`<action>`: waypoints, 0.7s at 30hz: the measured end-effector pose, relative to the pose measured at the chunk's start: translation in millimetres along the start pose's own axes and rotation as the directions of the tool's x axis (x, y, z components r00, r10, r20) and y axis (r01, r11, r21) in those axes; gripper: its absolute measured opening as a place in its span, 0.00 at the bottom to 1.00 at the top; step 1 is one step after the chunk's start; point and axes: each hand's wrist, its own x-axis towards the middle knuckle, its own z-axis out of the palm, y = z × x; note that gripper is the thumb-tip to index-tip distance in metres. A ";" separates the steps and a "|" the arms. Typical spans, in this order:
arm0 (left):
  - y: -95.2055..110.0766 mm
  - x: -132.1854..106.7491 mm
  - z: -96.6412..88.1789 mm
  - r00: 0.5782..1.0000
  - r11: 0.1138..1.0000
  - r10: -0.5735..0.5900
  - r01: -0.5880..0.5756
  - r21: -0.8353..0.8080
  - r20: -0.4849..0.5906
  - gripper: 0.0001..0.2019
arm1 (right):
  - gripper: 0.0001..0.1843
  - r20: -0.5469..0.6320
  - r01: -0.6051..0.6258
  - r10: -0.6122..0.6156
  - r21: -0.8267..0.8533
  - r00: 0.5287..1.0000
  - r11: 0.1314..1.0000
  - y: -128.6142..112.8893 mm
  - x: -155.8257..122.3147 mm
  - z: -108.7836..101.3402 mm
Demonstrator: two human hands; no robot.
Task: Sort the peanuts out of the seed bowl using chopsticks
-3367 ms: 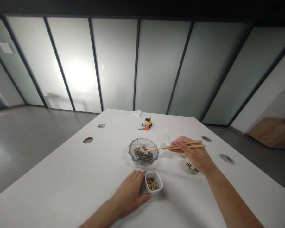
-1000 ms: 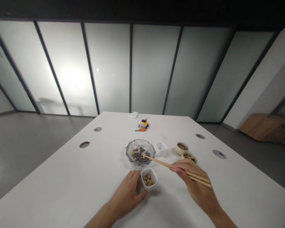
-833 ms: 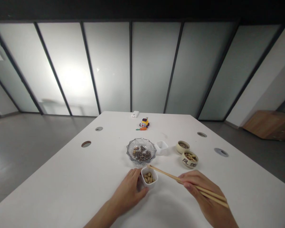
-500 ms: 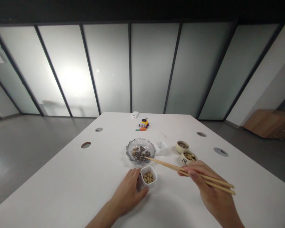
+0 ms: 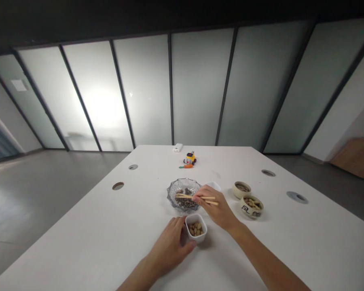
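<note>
My right hand [image 5: 216,209] grips a pair of wooden chopsticks [image 5: 194,197] whose tips reach left into a glass bowl [image 5: 173,192] of dark beans and a few peanuts. Just in front of it stands a small white square cup [image 5: 195,230] filled with peanuts. My left hand [image 5: 170,245] curls around that cup's left side, thumb against its front.
Two round ceramic bowls [image 5: 252,206] with nuts stand to the right on the white table [image 5: 79,234]. Another white cup [image 5: 214,186] peeks out behind my right hand. A small toy [image 5: 189,159] and a white box [image 5: 177,147] lie at the far edge. Cable holes [image 5: 118,186] dot the tabletop.
My right hand moved forward and left, swinging the chopsticks so the tips sit deeper in the glass bowl. The left hand stayed at the white cup.
</note>
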 end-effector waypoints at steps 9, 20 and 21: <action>-1.1 -1.6 -0.9 1.000 0.999 0.011 -0.011 -0.037 0.002 0.20 | 0.19 0.036 0.035 -0.034 -0.012 0.999 0.999 8.8 -9.2 6.7; -2.7 -1.7 -0.5 0.999 0.998 0.045 -0.045 -0.043 -0.002 0.21 | 0.18 -0.043 0.018 -0.019 -0.019 0.999 1.000 -2.2 -5.5 -9.7; -2.6 -1.7 -0.7 0.999 0.998 0.043 -0.043 -0.052 -0.005 0.21 | 0.19 -0.065 -0.004 0.002 -0.019 0.998 1.000 -5.3 -2.7 -17.6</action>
